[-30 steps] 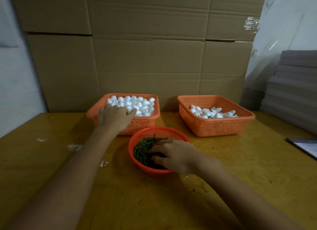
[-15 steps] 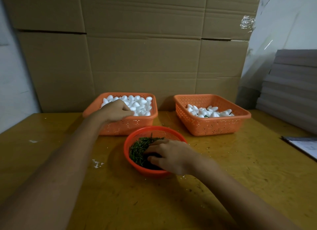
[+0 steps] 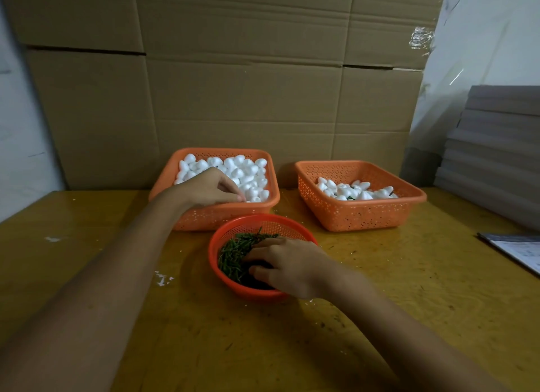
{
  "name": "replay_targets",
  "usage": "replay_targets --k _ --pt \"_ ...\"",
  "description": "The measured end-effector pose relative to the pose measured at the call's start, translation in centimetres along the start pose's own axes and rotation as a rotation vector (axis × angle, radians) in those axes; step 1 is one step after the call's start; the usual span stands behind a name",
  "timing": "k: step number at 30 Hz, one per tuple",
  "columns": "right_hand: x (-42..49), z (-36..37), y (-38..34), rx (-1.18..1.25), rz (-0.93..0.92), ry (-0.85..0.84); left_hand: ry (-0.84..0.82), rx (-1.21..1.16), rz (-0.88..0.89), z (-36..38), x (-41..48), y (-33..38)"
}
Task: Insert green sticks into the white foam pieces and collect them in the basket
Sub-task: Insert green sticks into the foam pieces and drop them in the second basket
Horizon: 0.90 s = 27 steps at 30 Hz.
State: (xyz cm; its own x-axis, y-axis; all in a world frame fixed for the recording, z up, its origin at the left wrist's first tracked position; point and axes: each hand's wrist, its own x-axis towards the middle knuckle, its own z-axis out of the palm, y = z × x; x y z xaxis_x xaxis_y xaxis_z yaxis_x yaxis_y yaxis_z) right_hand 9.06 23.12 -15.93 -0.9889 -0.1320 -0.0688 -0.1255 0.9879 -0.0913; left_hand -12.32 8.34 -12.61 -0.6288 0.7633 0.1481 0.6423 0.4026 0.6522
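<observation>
Far L on the table [image 3: 73, 216]: a few white crumbs [image 3: 162, 279], nothing you need. Your left hand [image 3: 207, 188] reaches into the left basket [image 3: 216, 216], which is heaped w/ bare white foam pieces [image 3: 242, 169]. Fingers are curled, thumb & forefinger tips drawn together at the near edge of the heap. Can't tell if a piece is already between them.

Centre, just in front of that basket, is the round basket [image 3: 263, 293] w/ the green sticks [image 3: 233, 254] piled toward its L side. Your right hand [image 3: 287, 264] lies palm-down inside it, fingers bent onto the pile. The tips are hidden, so can't tell if a stick is pinched.

R of that, apart from both hands, is the right basket [image 3: 362, 213]. It holds a thin layer of foam pieces w/ a bit of green showing among them, so prob. the collecting basket. Far R edge: a paper [image 3: 520, 251], out of play.

Step, imo: pick-up, both hands fetching at once, one piece + one stick. Insertion isn't begun for this pair. Next move needs one piece only in the L pinch and one stick only in the R. Lift both clear, line the stick end up w/ the foam, push straight in, then drop it in the right basket. Lots of bare pieces left, so the task is far from done.
</observation>
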Motion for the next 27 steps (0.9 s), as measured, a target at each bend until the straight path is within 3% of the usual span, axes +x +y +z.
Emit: replay_targets --k 13,17,24,27 --pt "-0.1 0.0 0.0 0.008 -0.007 0.01 0.311 -0.291 0.092 1.4 0.2 1.7" --pt "0.0 0.0 0.1 0.013 -0.013 0.014 0.444 -0.509 0.127 1.5 -1.1 2.5" --pt "-0.1 -0.1 -0.1 0.008 -0.016 0.009 0.374 -1.052 0.128 3.4 -5.7 4.4" --pt "-0.1 0.0 0.0 0.017 -0.017 0.023 0.371 -1.12 0.107 5.0 -7.3 4.7"
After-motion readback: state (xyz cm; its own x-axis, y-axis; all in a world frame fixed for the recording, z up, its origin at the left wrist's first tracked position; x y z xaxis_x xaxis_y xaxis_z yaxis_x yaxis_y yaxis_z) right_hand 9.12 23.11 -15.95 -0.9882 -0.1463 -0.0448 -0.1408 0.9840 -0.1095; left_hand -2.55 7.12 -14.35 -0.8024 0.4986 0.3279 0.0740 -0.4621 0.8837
